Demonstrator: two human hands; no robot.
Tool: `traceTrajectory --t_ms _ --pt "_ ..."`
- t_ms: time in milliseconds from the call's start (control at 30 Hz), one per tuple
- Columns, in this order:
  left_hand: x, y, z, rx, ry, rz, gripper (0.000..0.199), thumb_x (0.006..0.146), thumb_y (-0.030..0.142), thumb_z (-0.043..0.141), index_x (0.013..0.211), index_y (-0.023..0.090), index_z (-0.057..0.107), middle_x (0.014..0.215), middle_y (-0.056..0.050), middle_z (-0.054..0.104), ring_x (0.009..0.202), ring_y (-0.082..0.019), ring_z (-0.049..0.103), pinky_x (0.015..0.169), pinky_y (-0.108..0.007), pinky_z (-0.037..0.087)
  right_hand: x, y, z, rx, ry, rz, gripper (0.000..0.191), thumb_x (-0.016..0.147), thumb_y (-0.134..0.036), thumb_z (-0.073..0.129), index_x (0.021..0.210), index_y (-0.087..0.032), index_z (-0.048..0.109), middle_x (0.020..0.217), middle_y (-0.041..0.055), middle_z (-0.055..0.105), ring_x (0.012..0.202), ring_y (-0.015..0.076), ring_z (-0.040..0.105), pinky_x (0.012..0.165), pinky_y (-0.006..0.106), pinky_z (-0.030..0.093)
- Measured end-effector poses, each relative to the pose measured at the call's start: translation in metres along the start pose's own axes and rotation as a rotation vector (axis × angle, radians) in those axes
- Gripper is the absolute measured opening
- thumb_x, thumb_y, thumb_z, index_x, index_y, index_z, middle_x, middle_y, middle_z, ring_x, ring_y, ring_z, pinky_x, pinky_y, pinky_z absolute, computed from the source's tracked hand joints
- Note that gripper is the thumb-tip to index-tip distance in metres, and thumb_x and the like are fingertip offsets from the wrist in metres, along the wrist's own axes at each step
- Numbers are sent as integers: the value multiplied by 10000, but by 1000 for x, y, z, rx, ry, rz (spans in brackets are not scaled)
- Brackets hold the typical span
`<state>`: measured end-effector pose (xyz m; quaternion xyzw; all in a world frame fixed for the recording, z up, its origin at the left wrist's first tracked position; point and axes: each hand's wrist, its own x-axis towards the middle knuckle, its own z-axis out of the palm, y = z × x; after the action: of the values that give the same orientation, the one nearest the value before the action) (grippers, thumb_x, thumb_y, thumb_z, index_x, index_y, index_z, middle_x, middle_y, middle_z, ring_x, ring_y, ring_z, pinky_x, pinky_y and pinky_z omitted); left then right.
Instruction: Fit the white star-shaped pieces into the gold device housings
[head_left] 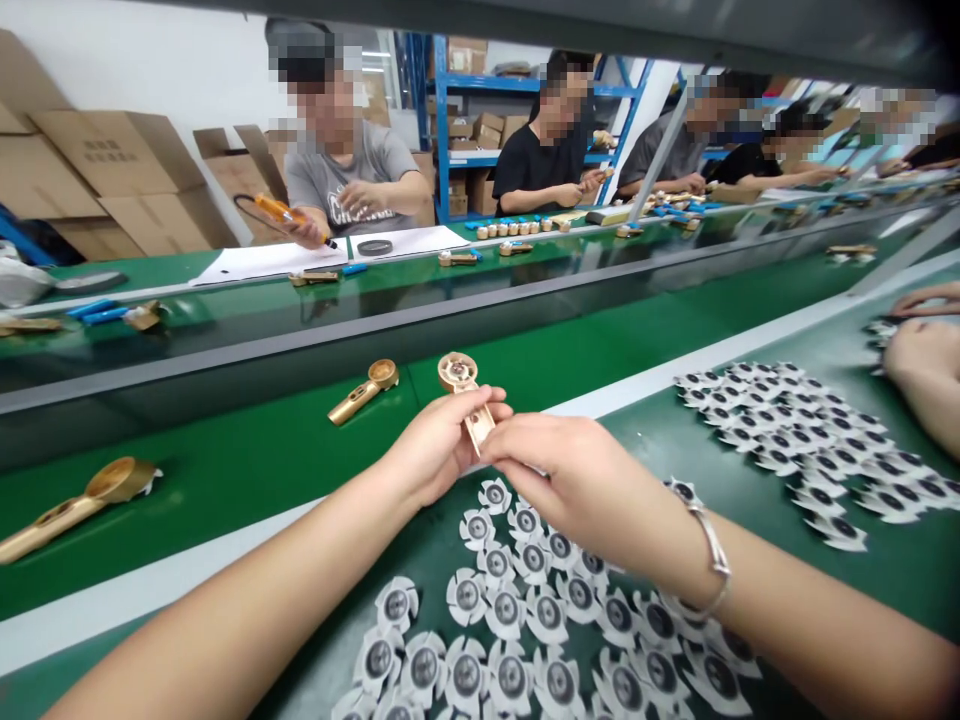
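Note:
My left hand (442, 440) is closed around the handle of a gold fan housing (458, 371), its round open head pointing away from me. The fingertips of my right hand (559, 470) are pinched together at the near end of that handle; whether they hold a small part is hidden. Below both hands, many white fan wheels with dark hubs (506, 608) lie in loose rows on the green tabletop. Two more gold housings lie on the green belt, one (365, 391) just left of the held one and another (82, 505) at the far left.
A white edge strip (225, 548) divides belt and tabletop. More fan wheels (787, 430) lie at the right, near another person's arm (926, 370). Across the line, several people work beside a raised rail (337, 325). Cardboard boxes (120, 160) stand at the back left.

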<state>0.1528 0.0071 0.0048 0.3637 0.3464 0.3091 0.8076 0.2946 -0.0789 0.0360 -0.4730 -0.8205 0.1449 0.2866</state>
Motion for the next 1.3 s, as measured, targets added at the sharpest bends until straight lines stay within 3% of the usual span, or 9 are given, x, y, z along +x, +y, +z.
traceTrajectory --t_ms 133,267,367,533,667,767,933,1067,1300 --pt "10 -1 -13 11 150 123 100 842 209 571 927 160 558 631 31 525 571 -106 563 573 -227 503 -8 34 -9 36 -45 160 202 918 -149 505 962 -206 694 962 12 686 841 159 634 754 262 477" --pt "17 -4 -21 51 166 120 120 825 216 574 926 157 546 636 29 516 558 -101 549 553 -223 500 -15 71 -5 -87 -216 300 292 852 -71 484 1011 -159 712 1077 81 669 1018 231 604 915 342 450" --pt "16 -9 -18 100 142 117 140 810 229 581 924 160 538 647 28 515 563 -99 547 554 -219 493 -16 79 2 -66 -265 284 239 832 -71 508 881 -167 721 953 63 679 936 210 602 872 322 455" --pt "13 -13 -11 248 65 163 128 824 264 574 879 160 522 627 32 512 542 -93 519 550 -210 446 -16 73 -2 -62 -251 346 202 874 -130 474 753 -164 632 756 29 632 703 163 554 673 274 426" --pt "12 -17 -10 395 -5 203 131 819 268 601 862 160 540 606 48 483 527 -79 464 532 -192 376 -25 56 -13 -25 -110 473 177 924 -220 430 814 -183 563 722 2 598 629 141 522 572 245 387" --pt "8 -21 -9 648 -50 267 153 851 316 570 893 169 557 640 46 487 564 -92 453 558 -210 374 -33 41 -14 59 12 553 138 927 -242 440 827 -202 525 734 -17 598 596 123 503 533 232 370" --pt "-2 -24 -4 1101 -82 348 185 906 365 500 877 191 558 716 30 538 653 -127 481 601 -238 341 -41 31 -6 238 128 543 81 960 -284 436 963 -226 493 717 -31 560 601 118 488 546 226 378" --pt "-6 -23 1 1239 -116 373 151 922 334 479 879 203 539 785 27 573 725 -142 523 658 -249 349 -42 33 -2 397 193 537 199 959 -253 464 1141 -253 383 682 -59 504 573 112 441 534 209 364" --pt "-6 -19 -2 1438 -159 469 119 926 255 442 825 197 465 769 20 537 686 -138 500 621 -257 327 -42 35 2 457 236 526 243 962 -234 451 1177 -254 339 659 -63 493 570 112 454 547 207 366"
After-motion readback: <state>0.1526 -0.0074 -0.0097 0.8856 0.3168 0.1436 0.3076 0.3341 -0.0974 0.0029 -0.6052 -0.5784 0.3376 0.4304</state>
